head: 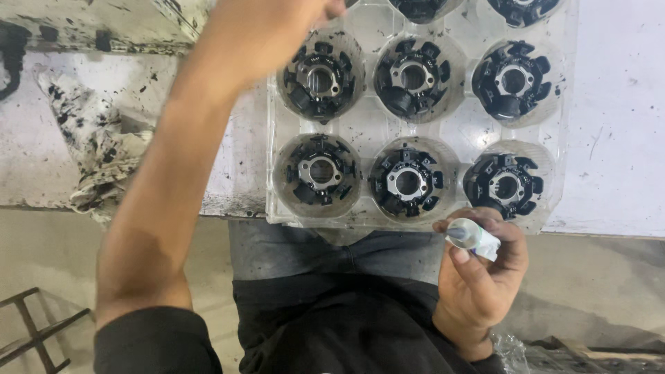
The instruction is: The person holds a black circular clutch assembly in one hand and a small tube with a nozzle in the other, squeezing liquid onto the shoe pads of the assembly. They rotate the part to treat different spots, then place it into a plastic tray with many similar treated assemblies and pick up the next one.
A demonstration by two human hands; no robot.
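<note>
Seen from above, the person's left arm stretches up and away across the picture, its bare forearm crossing the left edge of a clear plastic tray [278, 125]. The left hand [305, 8] reaches the top border and is mostly cut off there, so whether it is spread or closed around anything cannot be told. The right hand [481, 266] is raised close to the body, palm turned towards the camera, with thumb and fingers curled in and pinching a small silvery tube [472, 235] with a white label. The tube sits just below the tray's near edge, beside the near-right part.

The tray lies on a stained white bench [616, 104] and overhangs its front edge above the person's lap. Its round pockets each hold a black ring-shaped metal part with a bright hub; six full pockets show in two rows, such as the near-middle part [407, 181], and more are cut off at the top. A crumpled, ink-blotched rag [93, 142] lies on the bench left of the forearm. Crinkled clear plastic [512, 350] shows at the bottom beside the right wrist.
</note>
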